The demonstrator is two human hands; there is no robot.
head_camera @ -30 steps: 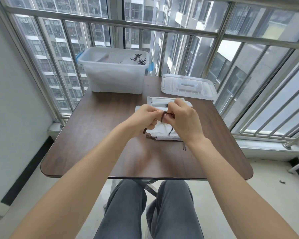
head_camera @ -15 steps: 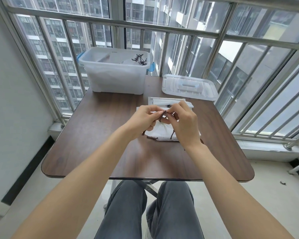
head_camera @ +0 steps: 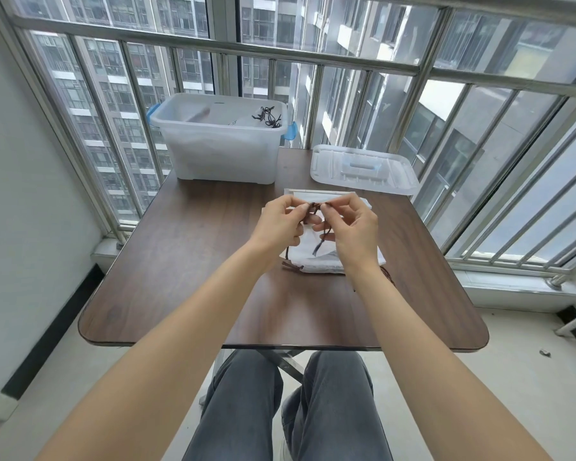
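Brown cord [head_camera: 315, 205] runs left-right, pinched between left hand [head_camera: 279, 225] and right hand [head_camera: 353, 231], tail hanging downward.

the table [head_camera: 187, 261] in front of me is dark wood grain with rounded corners, on crossed metal legs. at its far left stands a clear plastic bin [head_camera: 223, 154], open on top, with blue latches at the sides. its clear lid [head_camera: 363, 174] lies flat at the far right, apart from the bin. in the middle lies a white drawstring pouch [head_camera: 316, 261]. a flat white pack [head_camera: 313, 193] lies just beyond it. brown cord ends [head_camera: 291, 267] trail off the pouch's near left corner onto the wood.
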